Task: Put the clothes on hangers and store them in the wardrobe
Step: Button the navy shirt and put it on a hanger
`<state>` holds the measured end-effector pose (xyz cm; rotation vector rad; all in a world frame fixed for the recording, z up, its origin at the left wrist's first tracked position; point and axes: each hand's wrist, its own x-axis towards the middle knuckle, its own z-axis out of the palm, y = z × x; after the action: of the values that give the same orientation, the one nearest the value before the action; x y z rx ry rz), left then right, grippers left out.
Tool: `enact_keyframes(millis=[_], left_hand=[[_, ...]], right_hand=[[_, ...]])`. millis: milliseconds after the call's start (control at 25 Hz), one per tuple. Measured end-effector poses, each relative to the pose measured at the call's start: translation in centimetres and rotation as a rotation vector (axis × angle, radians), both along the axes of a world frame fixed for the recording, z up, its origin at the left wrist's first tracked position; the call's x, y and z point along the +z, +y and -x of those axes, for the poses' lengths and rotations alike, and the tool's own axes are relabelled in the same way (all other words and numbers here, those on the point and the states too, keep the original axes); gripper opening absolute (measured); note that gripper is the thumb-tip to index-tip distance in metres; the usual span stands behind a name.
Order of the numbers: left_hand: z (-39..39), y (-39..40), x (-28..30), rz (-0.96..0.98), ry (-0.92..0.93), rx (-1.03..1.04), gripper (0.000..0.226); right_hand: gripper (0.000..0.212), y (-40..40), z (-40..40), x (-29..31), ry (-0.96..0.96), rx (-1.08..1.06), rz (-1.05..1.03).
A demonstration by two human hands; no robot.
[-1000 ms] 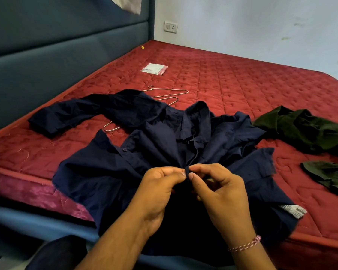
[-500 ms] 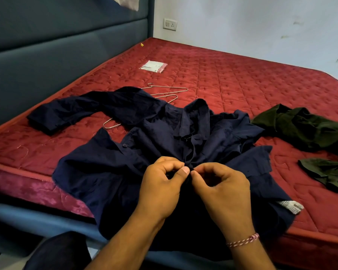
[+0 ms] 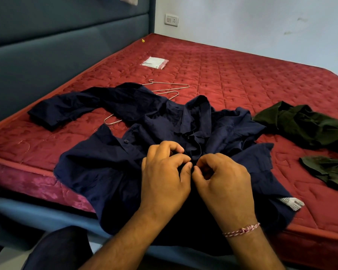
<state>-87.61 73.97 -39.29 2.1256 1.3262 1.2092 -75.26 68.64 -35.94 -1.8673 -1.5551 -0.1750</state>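
Two hands at work on the head camera, both low in the middle of the picture. The left hand (image 3: pixel 164 172) and right hand (image 3: pixel 222 182) sit thumb to thumb on the front placket of the navy shirt (image 3: pixel 109 168), fingers curled in, pinching the cloth between them; it looks like a button being worked, though the button itself is hidden under the fingertips. The shirt lies crumpled and spread at the near edge of the red mattress (image 3: pixel 232 75), one sleeve flung out to the left. Partly under it lie the wire hangers (image 3: pixel 170 88), their hooks poking out past the collar and sleeve. Well off to the right sits a dark green garment (image 3: pixel 304 125), untouched.

Risks from here: the hem hangs over the bed edge, so a hard tug could slide the whole shirt off. With the hangers trapped beneath, lifting the shirt may snag a hook in the fabric.
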Motion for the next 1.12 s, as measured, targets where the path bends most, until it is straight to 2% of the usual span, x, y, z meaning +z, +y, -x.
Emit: enact_keyframes(millis=[120,200,280,360,440,520,600,720,760,800,840,880,960,1000,1040,1080,1120], left_hand=[[-0.3,0.2,-0.1,0.035,-0.046,0.014,0.005],[-0.3,0.3,0.2,0.198,-0.170,-0.028,0.006],[0.0,0.7,0.5,0.352,-0.238,-0.104,0.014],[0.6,1.3,0.7,0.388,-0.277,-0.223,0.013],[1.1,1.9,1.2,0.421,-0.341,-0.379,0.012],[1.3,2.0,1.7,0.472,-0.411,-0.455,0.019],[1.2,2.1,1.6,0.466,-0.432,-0.421,0.022],[0.5,1.6,1.0,0.374,-0.365,-0.263,0.015],[0.2,1.5,0.7,0.413,-0.409,-0.234,0.015],[0.0,1.4,0.7,0.487,-0.504,-0.233,0.017],[-0.1,1.3,0.8,0.573,-0.605,-0.261,0.018],[-0.1,1.1,0.9,0.637,-0.677,-0.309,0.019],[0.2,1.5,1.2,0.639,-0.681,-0.402,0.015],[0.3,1.9,1.2,0.603,-0.637,-0.422,0.012],[0.4,2.3,1.3,0.551,-0.576,-0.413,0.009],[0.5,2.7,1.3,0.486,-0.495,-0.375,0.006],[0.6,3.0,1.3,0.423,-0.415,-0.323,0.006]], right_hand=[[0.009,0.2,0.1,-0.1,0.004,-0.033,-0.018],[0.008,0.2,-0.4,0.0,0.167,0.011,0.019],[0.012,0.5,-1.5,0.5,0.490,0.114,0.125],[0.015,1.2,-2.7,1.5,0.902,0.260,0.275],[0.011,2.0,-3.7,2.5,1.151,0.398,0.415],[0.012,2.5,-4.2,3.4,1.147,0.465,0.474],[0.015,2.6,-4.2,3.7,0.958,0.431,0.450],[0.013,1.8,-3.4,3.1,0.389,0.337,0.226],[0.013,1.4,-3.1,2.7,0.189,0.323,0.107],[0.013,1.2,-2.8,2.2,0.069,0.329,0.011],[0.013,1.0,-2.7,1.7,0.067,0.341,-0.024],[0.015,1.2,-2.9,1.6,0.240,0.366,0.020],[0.022,2.1,-3.5,2.2,0.916,0.432,0.281],[0.020,2.5,-3.9,2.4,1.156,0.445,0.395],[0.014,2.8,-4.4,2.5,1.220,0.430,0.442],[0.011,3.0,-4.8,2.2,1.148,0.397,0.414],[0.014,2.8,-4.8,1.8,0.962,0.357,0.339]])
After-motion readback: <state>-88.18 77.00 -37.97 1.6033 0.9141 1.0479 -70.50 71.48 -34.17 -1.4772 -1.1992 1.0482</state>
